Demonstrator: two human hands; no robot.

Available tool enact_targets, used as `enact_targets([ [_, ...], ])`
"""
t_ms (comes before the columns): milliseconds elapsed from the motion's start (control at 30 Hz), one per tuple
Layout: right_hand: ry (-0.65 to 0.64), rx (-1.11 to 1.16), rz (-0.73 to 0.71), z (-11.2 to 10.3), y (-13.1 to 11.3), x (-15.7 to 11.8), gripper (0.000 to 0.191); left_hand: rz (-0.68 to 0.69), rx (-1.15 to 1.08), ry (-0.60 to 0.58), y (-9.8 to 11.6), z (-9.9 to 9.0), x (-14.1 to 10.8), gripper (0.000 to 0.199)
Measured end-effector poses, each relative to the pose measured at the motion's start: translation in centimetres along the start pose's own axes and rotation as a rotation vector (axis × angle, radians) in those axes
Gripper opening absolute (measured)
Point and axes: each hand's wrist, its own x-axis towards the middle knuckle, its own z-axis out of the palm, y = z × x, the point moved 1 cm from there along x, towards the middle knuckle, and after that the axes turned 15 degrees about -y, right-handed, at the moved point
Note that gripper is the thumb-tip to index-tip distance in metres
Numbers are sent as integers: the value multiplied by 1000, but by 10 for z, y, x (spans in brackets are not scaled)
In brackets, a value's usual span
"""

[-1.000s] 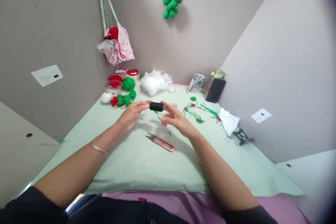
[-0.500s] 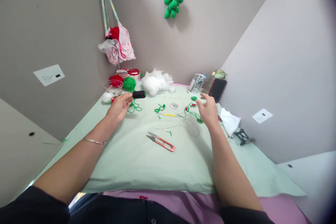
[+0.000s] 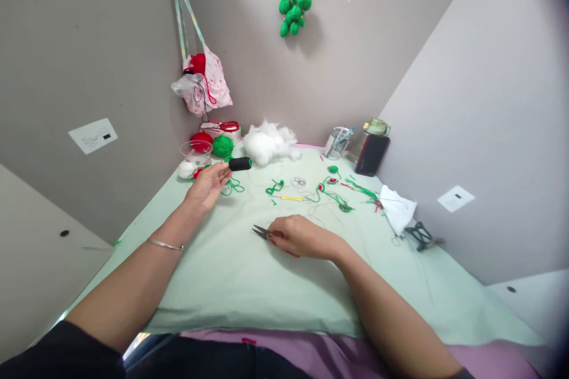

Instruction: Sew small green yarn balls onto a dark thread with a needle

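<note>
My left hand pinches a spool of black thread by its left end, with the spool lying sideways above the table. Over the middle of the cloth, my right hand has its fingers around the thread snips. The two dark blades point left, while the hand covers most of the orange handles. Just behind that hand lies a yellow-handled crochet hook, beside a small green crocheted piece. Farther right are red-and-green crocheted pieces with loose yarn tails.
White stuffing is heaped at the back, beside a green yarn ball and a red one. A clear pen cup and a phone stand at back right. A white cloth and a black stand lie right.
My right hand has come down and left from above the crocheted pieces and closed on the snips. My left hand keeps the spool in nearly the same place. The view has shifted slightly.
</note>
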Motion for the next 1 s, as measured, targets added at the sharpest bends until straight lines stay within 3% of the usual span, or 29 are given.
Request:
enact_targets([
  [100, 105, 244, 4, -12, 6, -4, 22, -4, 14, -39, -2, 1, -2, 17],
  [200, 311, 439, 37, -22, 13, -4, 30, -2, 37, -86, -5, 3, -4, 15],
  [267, 432, 440, 60, -24, 17, -3, 34, -2, 66, -129, -7, 7, -7, 15],
  [367, 509, 392, 97, -23, 23, 3, 36, -1, 132, -191, -11, 14, -12, 15],
  [600, 524, 279, 194, -16, 24, 13, 36, -65, 298, -253, -21, 28, -24, 16],
  [800, 524, 333, 208, -17, 21, 12, 33, -79, 324, -257, -22, 25, -23, 19],
  [1000, 426, 391, 187, -17, 20, 7, 28, -80, 361, -249, -17, 26, -23, 19],
])
